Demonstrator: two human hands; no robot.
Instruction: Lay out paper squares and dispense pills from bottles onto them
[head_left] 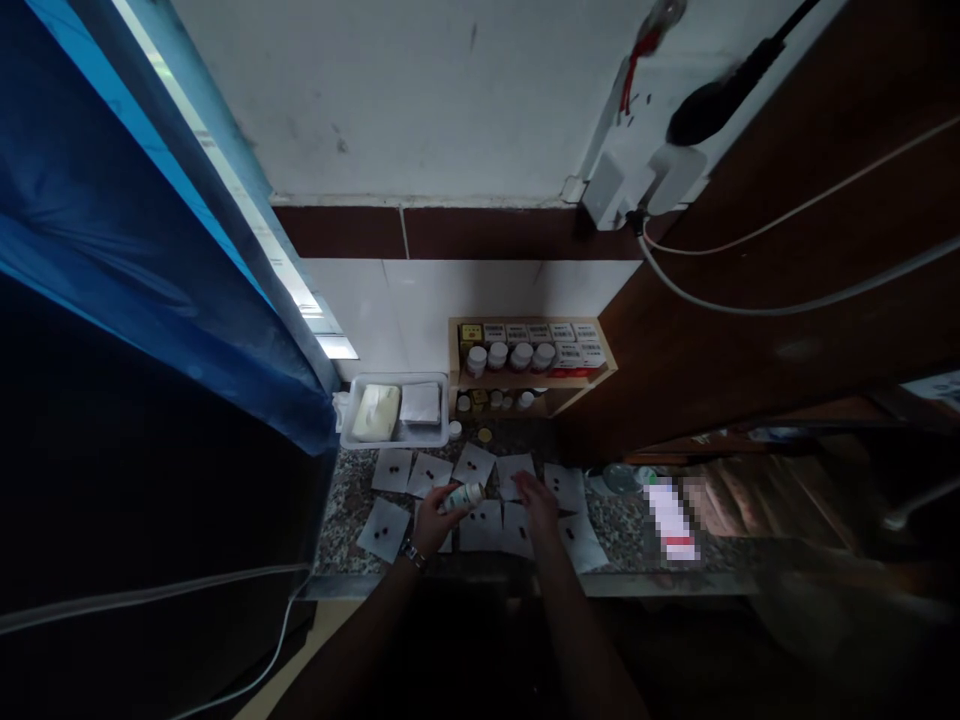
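Observation:
My left hand, with a metal watch at the wrist, is closed around a small white pill bottle. The bottle lies tilted, its mouth end toward the right. Over a paper square in the back row is my right hand, fingers drawn together near the sheet; whatever they hold is too small to make out. Two rough rows of white paper squares cover the counter around both hands. Small dark pills rest on most of them, and my hands and forearms hide parts of the front row.
Behind the papers stands a wooden shelf with white bottles and boxes. To its left, a clear plastic tray holds a yellowish pack and stacked paper. Two round caps lie on the speckled counter. Cables hang from a wall socket.

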